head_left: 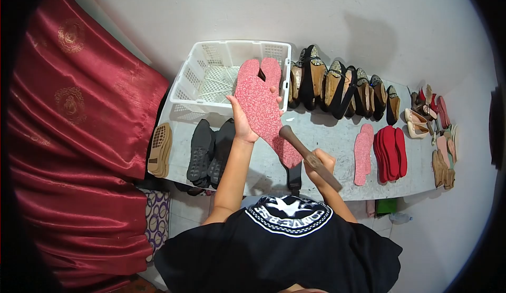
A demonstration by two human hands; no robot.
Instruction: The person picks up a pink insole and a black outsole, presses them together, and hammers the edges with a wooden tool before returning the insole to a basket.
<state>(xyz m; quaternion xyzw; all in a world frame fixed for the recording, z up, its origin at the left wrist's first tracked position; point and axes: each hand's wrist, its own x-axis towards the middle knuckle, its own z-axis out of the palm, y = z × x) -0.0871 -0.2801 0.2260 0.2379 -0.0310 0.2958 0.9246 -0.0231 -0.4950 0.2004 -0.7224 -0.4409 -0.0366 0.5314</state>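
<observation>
My left hand (245,121) holds pink patterned insoles (258,103) upright, its thumb and palm on their left side and fingertips showing at their right edge. Two rounded ends stick up at the top, over the white basket. My right hand (319,165) is closed round the handle of a hammer (311,158), whose head is beside the lower part of the pink pieces. Below the insoles, a black stand (294,178) rises at the table's front edge, its top partly hidden behind them.
A white plastic basket (184,84) stands behind my left hand. Black shoes (337,84) line the wall. Black soles (201,153) and tan soles (159,150) lie left; pink insoles (362,155), red insoles (390,154) and more shoes (416,123) lie right. A red curtain (79,135) hangs left.
</observation>
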